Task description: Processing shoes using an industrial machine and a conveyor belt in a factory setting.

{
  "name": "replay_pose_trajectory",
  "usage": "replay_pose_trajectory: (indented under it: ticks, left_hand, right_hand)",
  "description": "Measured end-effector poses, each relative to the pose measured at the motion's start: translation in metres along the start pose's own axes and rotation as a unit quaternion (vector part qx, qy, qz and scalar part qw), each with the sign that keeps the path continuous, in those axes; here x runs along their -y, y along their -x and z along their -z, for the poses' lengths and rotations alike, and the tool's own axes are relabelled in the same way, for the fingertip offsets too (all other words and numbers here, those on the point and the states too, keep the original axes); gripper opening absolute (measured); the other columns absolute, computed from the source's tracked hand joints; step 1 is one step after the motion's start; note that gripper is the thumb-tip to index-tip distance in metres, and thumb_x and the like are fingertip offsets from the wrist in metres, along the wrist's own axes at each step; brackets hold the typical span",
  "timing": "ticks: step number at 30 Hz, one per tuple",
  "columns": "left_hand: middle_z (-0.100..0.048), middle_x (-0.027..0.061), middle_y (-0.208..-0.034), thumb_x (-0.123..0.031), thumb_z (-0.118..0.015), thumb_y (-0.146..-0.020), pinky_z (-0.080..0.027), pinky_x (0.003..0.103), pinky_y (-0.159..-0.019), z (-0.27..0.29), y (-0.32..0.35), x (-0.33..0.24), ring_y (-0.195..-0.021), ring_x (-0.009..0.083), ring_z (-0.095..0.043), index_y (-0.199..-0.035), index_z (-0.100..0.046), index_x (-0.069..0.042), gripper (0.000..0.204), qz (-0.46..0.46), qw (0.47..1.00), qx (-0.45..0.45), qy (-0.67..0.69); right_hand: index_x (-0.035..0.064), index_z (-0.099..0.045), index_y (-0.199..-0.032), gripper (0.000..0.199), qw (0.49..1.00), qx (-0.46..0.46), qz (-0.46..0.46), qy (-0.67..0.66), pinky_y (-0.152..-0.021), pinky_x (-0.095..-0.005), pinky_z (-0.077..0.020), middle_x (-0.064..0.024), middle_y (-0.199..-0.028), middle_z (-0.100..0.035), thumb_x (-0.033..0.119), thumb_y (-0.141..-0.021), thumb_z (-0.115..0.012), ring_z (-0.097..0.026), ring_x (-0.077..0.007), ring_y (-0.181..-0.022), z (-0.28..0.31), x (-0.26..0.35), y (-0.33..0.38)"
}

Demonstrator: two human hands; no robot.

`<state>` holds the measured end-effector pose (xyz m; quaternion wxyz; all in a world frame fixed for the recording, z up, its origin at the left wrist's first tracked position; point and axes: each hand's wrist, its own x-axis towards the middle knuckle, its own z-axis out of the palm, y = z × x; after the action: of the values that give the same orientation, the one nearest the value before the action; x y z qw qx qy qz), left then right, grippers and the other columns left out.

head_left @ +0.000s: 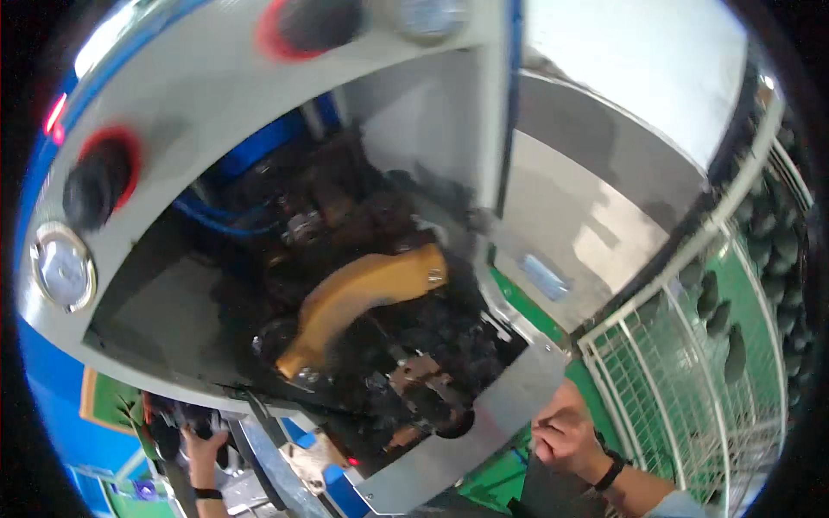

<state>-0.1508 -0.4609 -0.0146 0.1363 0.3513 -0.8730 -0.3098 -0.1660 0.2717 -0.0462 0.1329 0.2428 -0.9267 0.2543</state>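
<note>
Here's the machine frame [259, 95] filling your view, its broad grey rim curving around a dark, grimy opening! Up on that rim, near its left edge, sits a round gauge [65, 269], with a red-ringed black knob [95, 184] just above it. Inside, a yellow curved piece [371, 289] arches across the middle, a blue hose [226, 226] loops behind it, and a brown metal fixture [421, 380] sits toward the opening's lower right edge. The silver front ledge [505, 410] stands between your two hands, while a white wire cage [643, 388] walls off your right side, dark rounded pieces [773, 233] heaped at its far edge. A pale crumpled item [311, 462] lies near the frame's lower edge.

Now to the hands! Your left hand [204, 447] is down beyond the frame's lower left edge, thumb and fingers apart, right at the dark objects [168, 427]; whether it clamps one, you can't tell from here. Your right hand [566, 433] is beside the ledge's right corner, fingers curled together; anything small inside them is hidden. Dark bands circle both wrists.
</note>
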Motion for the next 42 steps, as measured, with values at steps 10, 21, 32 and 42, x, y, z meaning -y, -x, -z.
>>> replay_pose_trajectory:
  ticks: [10,21,32,42]
  left_hand:
    - [-0.066,0.0197,-0.101,-0.007,-0.072,-0.071,-0.051,0.04,-0.082,0.033,0.082,-0.022,-0.087,0.0321,-0.063,-0.12,-0.052,0.005,0.055,-0.11,0.959,-0.26,0.024]
    - [-0.064,0.0121,-0.074,-0.019,-0.065,-0.089,-0.052,0.036,-0.068,-0.058,0.438,-0.232,-0.071,0.0234,-0.063,-0.098,-0.064,0.002,0.022,0.089,0.846,0.156,0.502]
    - [-0.065,0.0205,-0.091,-0.02,-0.055,-0.097,-0.049,0.038,-0.072,-0.162,0.485,-0.259,-0.078,0.0292,-0.062,-0.116,-0.06,0.003,0.031,-0.219,0.949,0.125,0.189]
    - [-0.062,0.0167,-0.069,-0.032,-0.047,-0.098,-0.047,0.042,-0.056,-0.102,0.481,-0.272,-0.06,0.0322,-0.06,-0.084,-0.062,0.008,0.044,-0.163,0.912,0.161,0.341]
  right_hand:
    - [0.0123,-0.075,-0.087,0.017,0.989,-0.093,0.062,-0.094,-0.058,-0.0374,-0.0543,-0.0047,-0.078,-0.065,0.022,-0.073,-0.072,-0.066,-0.0244,-0.066,-0.002,-0.001,0.024]
    - [0.0053,-0.021,-0.157,0.085,0.834,0.152,0.126,-0.516,-0.109,-0.0498,-0.0389,-0.0219,-0.149,-0.041,0.034,-0.094,-0.07,-0.045,-0.0388,-0.133,0.07,0.098,0.037]
    - [-0.0053,-0.025,-0.151,0.105,0.873,-0.148,-0.071,-0.46,-0.099,-0.0468,-0.049,-0.035,-0.134,-0.045,0.036,-0.073,-0.083,-0.058,-0.0459,-0.116,0.097,0.112,0.06]
    - [0.003,-0.027,-0.154,0.099,0.602,0.038,-0.152,-0.783,-0.107,-0.0405,-0.0448,-0.0152,-0.142,-0.049,0.02,-0.068,-0.072,-0.053,-0.0297,-0.128,0.13,0.126,-0.019]
